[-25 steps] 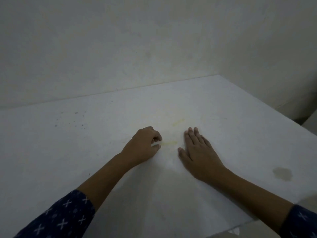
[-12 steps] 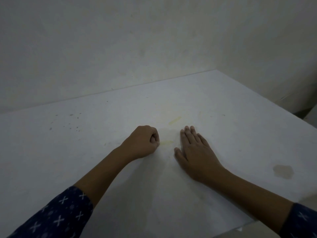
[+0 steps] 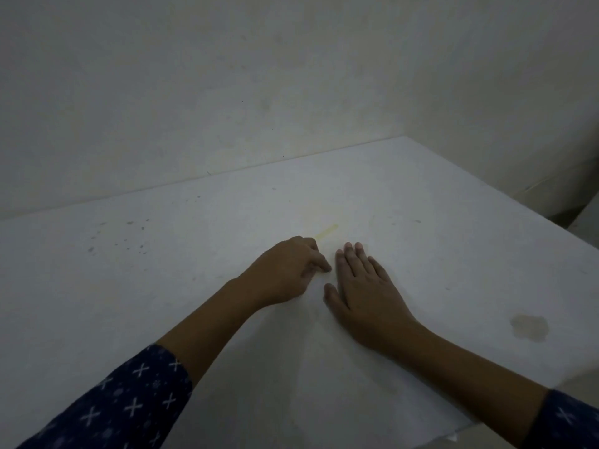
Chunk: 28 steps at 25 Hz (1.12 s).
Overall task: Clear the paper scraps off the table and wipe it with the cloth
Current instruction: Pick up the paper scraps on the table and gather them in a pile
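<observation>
**Table check: one scrap in view, no cloth seen**

At far left the table [image 3: 97,303] carries a scatter of dark specks [image 3: 129,234]. The room there is open and is bounded behind by the wall [image 3: 227,92], which meets the table's back edge.

The left hand [image 3: 288,270] reaches in from a patterned sleeve [image 3: 123,400]. Its fingers are curled under, with the forefinger and thumb tips down on the surface. Nothing shows between them, and whether they pinch anything cannot be told.

Just beyond its knuckles lies the scrap [image 3: 327,231], a thin pale-yellow strip flat on the table. Its near end is just beside the hand; contact cannot be confirmed.

Judgement: the strip is light, limp and flush with the surface, so a grab from above would likely slip. A nail under one end, or a slide toward an edge, should serve better. A careless sweep could send it off.

The right hand [image 3: 363,293] lies palm down close beside the left, fingers straight and together, holding nothing.

Further right a dull round stain [image 3: 530,327] sits well apart from both hands; it looks like work for the cloth.

The table's right edge runs diagonally, with a drop beyond it. The near corner shows at lower right.
</observation>
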Each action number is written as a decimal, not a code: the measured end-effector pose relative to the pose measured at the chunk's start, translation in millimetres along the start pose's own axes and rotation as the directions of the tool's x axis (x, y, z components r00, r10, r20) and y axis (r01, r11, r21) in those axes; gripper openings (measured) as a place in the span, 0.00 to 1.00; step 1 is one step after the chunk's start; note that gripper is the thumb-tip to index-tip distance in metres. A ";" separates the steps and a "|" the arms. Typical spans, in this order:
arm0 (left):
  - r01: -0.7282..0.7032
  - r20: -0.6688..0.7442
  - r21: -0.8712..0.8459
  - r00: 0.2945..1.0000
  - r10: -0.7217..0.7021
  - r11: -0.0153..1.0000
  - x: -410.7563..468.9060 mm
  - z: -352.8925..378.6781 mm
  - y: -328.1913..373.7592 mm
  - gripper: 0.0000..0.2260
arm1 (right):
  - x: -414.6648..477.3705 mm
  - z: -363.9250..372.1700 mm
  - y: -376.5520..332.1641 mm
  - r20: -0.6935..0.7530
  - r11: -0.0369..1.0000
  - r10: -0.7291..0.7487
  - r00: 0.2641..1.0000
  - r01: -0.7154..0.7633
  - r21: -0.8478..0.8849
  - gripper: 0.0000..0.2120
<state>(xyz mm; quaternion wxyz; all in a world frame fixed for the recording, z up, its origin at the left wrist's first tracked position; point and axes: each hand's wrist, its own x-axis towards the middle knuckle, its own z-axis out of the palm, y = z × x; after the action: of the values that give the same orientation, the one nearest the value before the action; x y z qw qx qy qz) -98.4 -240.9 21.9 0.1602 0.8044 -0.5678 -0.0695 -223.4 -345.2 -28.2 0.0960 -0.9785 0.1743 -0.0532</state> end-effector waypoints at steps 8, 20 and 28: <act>-0.022 -0.001 0.091 1.000 0.022 0.996 3.6 -1.8 1.8 0.07 | 1.0 0.8 0.8 -0.006 1.000 0.000 1.000 0.000 0.012 0.43; -0.009 0.036 -0.032 0.999 0.010 0.999 9.0 1.8 -8.7 0.03 | 2.4 2.0 0.9 -0.008 1.000 -0.002 1.000 0.002 0.024 0.43; -0.009 -0.036 -0.188 0.999 0.002 0.982 -6.8 -4.1 -27.1 0.04 | 1.0 -1.1 -0.5 -0.012 1.000 -0.010 1.000 0.010 0.018 0.43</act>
<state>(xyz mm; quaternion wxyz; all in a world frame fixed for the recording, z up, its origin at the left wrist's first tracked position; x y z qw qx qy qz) -75.4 -225.6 16.2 0.2458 0.7853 -0.5579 -0.1078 -222.4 -345.2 -27.0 0.1034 -0.9782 0.1695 -0.0608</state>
